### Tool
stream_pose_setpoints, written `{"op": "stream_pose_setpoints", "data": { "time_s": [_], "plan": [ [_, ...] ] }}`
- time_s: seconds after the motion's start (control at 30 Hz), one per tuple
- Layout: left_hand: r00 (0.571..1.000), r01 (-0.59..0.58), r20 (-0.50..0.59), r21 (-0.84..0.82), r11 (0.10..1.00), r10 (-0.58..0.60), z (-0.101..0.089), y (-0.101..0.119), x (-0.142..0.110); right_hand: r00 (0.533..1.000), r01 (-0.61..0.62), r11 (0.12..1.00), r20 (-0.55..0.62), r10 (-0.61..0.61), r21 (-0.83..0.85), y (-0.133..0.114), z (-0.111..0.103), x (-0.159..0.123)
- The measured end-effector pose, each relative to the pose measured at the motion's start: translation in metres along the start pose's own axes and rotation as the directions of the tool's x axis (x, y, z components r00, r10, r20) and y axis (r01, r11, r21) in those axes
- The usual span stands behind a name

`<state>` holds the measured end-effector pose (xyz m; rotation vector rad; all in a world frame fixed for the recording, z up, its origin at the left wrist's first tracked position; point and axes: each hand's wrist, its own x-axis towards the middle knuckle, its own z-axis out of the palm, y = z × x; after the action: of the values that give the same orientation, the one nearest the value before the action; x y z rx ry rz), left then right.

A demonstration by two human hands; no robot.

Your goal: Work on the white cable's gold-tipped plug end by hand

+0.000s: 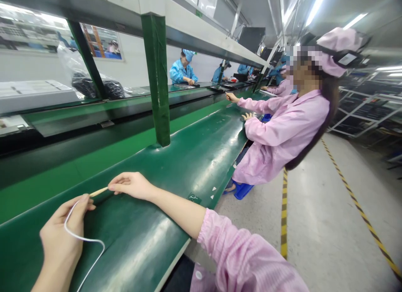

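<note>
A thin pale-yellow strip stretches between my two hands over the green-topped bench. My left hand has its thumb and fingers closed on the strip's near end. On the far end, my right hand pinches with thumb and forefinger. A white cord loops across my left hand and runs down out of view at the bottom. Whether the left fingers also grip this cord, I cannot tell.
A green post rises from the bench's back edge beside a lower green conveyor belt. To the right sits a co-worker in pink at the same bench. Across the line works a person in blue. Bagged black items lie far left.
</note>
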<state>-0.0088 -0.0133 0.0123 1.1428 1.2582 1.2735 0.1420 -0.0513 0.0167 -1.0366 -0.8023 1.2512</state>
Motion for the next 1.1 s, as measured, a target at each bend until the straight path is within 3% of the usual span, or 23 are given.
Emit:
{"op": "stream_pose_setpoints", "data": {
  "time_s": [0.2, 0.57, 0.77, 0.93, 1.1],
  "plan": [
    [0.999, -0.008, -0.05, 0.046, 0.999, 0.01, 0.003, 0.003, 0.0, 0.998, -0.014, 0.998, -0.054, 0.011, -0.057, -0.002, 0.004, -0.001],
    [0.997, 0.052, -0.052, 0.084, 0.995, -0.048, 0.006, 0.013, -0.007, 0.995, 0.085, 0.919, -0.007, -0.095, -0.385, -0.005, 0.003, -0.01],
    [0.996, 0.065, -0.068, 0.086, 0.994, -0.06, 0.004, 0.011, -0.006, 0.993, 0.116, 0.933, 0.021, -0.116, -0.34, -0.001, 0.004, -0.009],
    [0.999, 0.041, -0.036, 0.064, 0.997, -0.038, 0.003, 0.008, -0.005, 0.993, 0.112, 0.974, -0.004, -0.115, -0.195, 0.007, 0.001, 0.001],
    [0.992, 0.011, 0.128, 0.01, 1.0, -0.013, 0.008, 0.017, -0.008, 0.985, 0.137, 0.916, -0.044, -0.166, -0.378, 0.002, -0.006, -0.008]
  ]
}}
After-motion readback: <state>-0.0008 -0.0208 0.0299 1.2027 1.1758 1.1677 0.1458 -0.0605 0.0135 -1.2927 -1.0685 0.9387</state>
